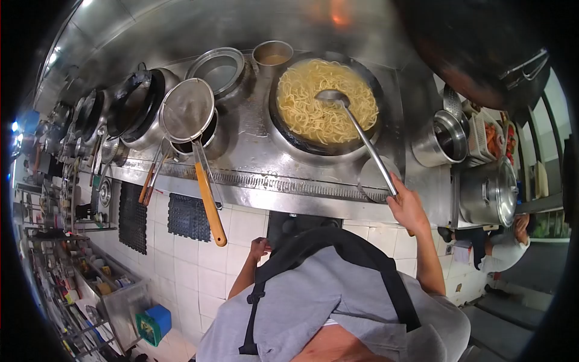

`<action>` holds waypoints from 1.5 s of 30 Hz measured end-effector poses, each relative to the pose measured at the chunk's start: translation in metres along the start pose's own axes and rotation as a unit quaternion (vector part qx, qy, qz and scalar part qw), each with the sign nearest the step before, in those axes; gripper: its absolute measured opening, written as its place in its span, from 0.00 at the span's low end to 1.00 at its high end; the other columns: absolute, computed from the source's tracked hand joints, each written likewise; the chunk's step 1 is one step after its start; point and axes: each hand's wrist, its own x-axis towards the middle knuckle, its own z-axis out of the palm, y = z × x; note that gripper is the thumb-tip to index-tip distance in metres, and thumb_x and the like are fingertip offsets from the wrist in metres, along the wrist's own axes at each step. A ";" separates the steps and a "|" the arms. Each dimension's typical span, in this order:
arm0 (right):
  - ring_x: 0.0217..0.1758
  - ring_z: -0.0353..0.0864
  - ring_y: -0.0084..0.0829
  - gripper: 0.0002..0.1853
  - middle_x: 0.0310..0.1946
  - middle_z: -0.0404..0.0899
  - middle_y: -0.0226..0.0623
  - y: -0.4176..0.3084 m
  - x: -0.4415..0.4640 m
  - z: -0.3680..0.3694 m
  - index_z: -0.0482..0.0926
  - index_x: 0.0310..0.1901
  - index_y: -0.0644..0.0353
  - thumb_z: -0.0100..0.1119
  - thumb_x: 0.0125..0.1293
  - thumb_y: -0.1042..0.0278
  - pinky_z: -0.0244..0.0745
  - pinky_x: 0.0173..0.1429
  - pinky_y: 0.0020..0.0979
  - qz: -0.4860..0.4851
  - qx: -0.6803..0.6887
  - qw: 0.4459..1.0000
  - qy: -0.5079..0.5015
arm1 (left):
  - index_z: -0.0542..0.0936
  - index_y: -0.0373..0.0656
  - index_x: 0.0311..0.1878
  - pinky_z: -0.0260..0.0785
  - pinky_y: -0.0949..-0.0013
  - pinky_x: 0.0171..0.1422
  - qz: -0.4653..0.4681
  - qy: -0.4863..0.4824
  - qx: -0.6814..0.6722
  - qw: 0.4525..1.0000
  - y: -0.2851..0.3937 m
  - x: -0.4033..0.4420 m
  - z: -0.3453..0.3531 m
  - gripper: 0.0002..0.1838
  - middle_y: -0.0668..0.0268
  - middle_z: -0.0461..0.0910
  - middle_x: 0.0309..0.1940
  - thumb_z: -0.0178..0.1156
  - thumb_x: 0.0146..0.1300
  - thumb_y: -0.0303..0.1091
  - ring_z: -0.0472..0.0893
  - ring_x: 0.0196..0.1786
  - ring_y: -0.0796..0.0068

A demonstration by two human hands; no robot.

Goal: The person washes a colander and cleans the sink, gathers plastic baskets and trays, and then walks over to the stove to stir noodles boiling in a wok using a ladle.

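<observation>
My right hand (407,208) is closed around the handle of a long metal ladle (366,142). The ladle's bowl rests on yellow noodles (313,108) in a big wok (274,120) set into the steel stove. Under the ladle's handle, a pale round disc (379,172) lies near the front rim. My left hand (260,248) hangs low in front of the stove, beside a dark opening (301,224) below the counter edge. Its fingers look partly bent, but they are too small and shadowed to show whether they grip anything.
Left of the wok are a wooden-handled strainer (187,108), a round metal pot (217,71) and a small bowl (272,54). Steel containers (435,145) and a lidded stockpot (482,194) stand at right. A dark pan (470,54) hangs above. Another person's sleeve (505,253) shows at far right.
</observation>
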 end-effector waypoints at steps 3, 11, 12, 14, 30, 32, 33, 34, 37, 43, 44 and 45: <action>0.16 0.72 0.27 0.24 0.18 0.71 0.37 -0.019 0.018 0.010 0.67 0.63 0.64 0.54 0.64 0.75 0.67 0.23 0.34 0.027 0.089 0.996 -0.012 | 0.78 0.41 0.47 0.70 0.69 0.26 -0.041 0.016 -0.021 0.999 0.009 -0.003 0.004 0.15 0.62 0.81 0.26 0.56 0.66 0.42 0.82 0.24 0.72; 0.10 0.69 0.22 0.04 0.13 0.69 0.30 -0.138 0.190 0.082 0.71 0.36 0.66 0.52 0.64 0.74 0.62 0.14 0.27 -0.089 0.331 0.929 -0.143 | 0.77 0.41 0.45 0.69 0.72 0.25 -0.043 0.046 -0.142 0.988 -0.034 -0.020 -0.006 0.12 0.62 0.83 0.28 0.56 0.66 0.39 0.84 0.28 0.71; 0.10 0.70 0.23 0.05 0.13 0.70 0.32 -0.154 0.218 0.100 0.71 0.34 0.67 0.53 0.64 0.73 0.63 0.14 0.28 -0.101 0.322 0.928 -0.158 | 0.77 0.42 0.45 0.70 0.72 0.26 -0.056 0.059 -0.150 0.985 -0.042 -0.028 -0.009 0.12 0.62 0.83 0.28 0.56 0.66 0.40 0.84 0.29 0.71; 0.10 0.72 0.27 0.07 0.14 0.72 0.34 -0.182 0.276 0.149 0.71 0.34 0.68 0.54 0.63 0.72 0.65 0.14 0.31 -0.132 0.278 0.941 -0.142 | 0.78 0.43 0.45 0.70 0.72 0.27 -0.078 0.087 -0.169 0.979 -0.053 -0.048 -0.016 0.12 0.63 0.83 0.28 0.56 0.66 0.41 0.85 0.30 0.71; 0.16 0.67 0.20 0.09 0.20 0.67 0.27 -0.210 0.420 0.165 0.72 0.43 0.68 0.57 0.65 0.73 0.69 0.18 0.23 0.090 0.626 0.656 -0.412 | 0.81 0.43 0.40 0.76 0.62 0.34 0.009 0.176 -0.088 0.980 -0.176 -0.104 -0.014 0.09 0.65 0.83 0.28 0.57 0.63 0.36 0.84 0.30 0.69; 0.15 0.69 0.21 0.07 0.19 0.69 0.29 -0.208 0.417 0.144 0.72 0.39 0.68 0.57 0.63 0.74 0.69 0.19 0.26 0.041 0.466 0.815 -0.342 | 0.80 0.43 0.41 0.75 0.64 0.34 -0.079 0.167 -0.186 0.965 -0.140 -0.104 -0.019 0.10 0.65 0.82 0.29 0.56 0.64 0.37 0.84 0.30 0.69; 0.14 0.69 0.22 0.06 0.18 0.69 0.29 -0.211 0.414 0.136 0.72 0.36 0.67 0.57 0.62 0.74 0.69 0.18 0.27 0.004 0.384 0.871 -0.306 | 0.80 0.44 0.43 0.74 0.65 0.33 -0.086 0.162 -0.206 0.961 -0.126 -0.100 -0.025 0.10 0.65 0.82 0.29 0.55 0.64 0.38 0.84 0.31 0.70; 0.13 0.69 0.22 0.05 0.18 0.70 0.29 -0.214 0.411 0.130 0.72 0.34 0.66 0.56 0.61 0.74 0.69 0.18 0.28 -0.031 0.297 0.916 -0.267 | 0.79 0.44 0.44 0.73 0.66 0.33 -0.094 0.157 -0.226 0.957 -0.115 -0.096 -0.031 0.11 0.65 0.82 0.29 0.55 0.65 0.39 0.84 0.31 0.70; 0.11 0.72 0.27 0.07 0.17 0.74 0.34 -0.217 0.409 0.133 0.75 0.35 0.68 0.54 0.57 0.73 0.72 0.19 0.33 -0.107 0.150 0.968 -0.169 | 0.77 0.45 0.47 0.71 0.70 0.32 -0.120 0.155 -0.246 0.949 -0.082 -0.086 -0.050 0.12 0.66 0.82 0.29 0.55 0.65 0.39 0.84 0.30 0.73; 0.13 0.76 0.34 0.09 0.17 0.77 0.41 -0.244 0.418 0.220 0.78 0.35 0.70 0.55 0.58 0.72 0.73 0.22 0.37 -0.098 0.123 0.983 -0.094 | 0.77 0.43 0.46 0.71 0.71 0.31 -0.076 0.174 -0.231 0.954 -0.058 -0.068 -0.074 0.13 0.66 0.82 0.30 0.57 0.65 0.40 0.85 0.31 0.73; 0.14 0.76 0.33 0.08 0.17 0.76 0.40 -0.246 0.425 0.235 0.77 0.34 0.69 0.55 0.58 0.72 0.73 0.21 0.36 -0.052 0.204 0.965 -0.158 | 0.77 0.43 0.46 0.71 0.71 0.30 -0.067 0.177 -0.233 0.954 -0.057 -0.067 -0.075 0.13 0.65 0.82 0.30 0.57 0.65 0.40 0.85 0.31 0.73; 0.15 0.76 0.31 0.06 0.18 0.75 0.39 -0.248 0.433 0.247 0.76 0.32 0.69 0.54 0.59 0.73 0.73 0.21 0.34 -0.006 0.282 0.934 -0.220 | 0.77 0.43 0.46 0.71 0.71 0.30 -0.068 0.179 -0.234 0.953 -0.056 -0.068 -0.075 0.13 0.66 0.82 0.29 0.57 0.65 0.41 0.85 0.31 0.73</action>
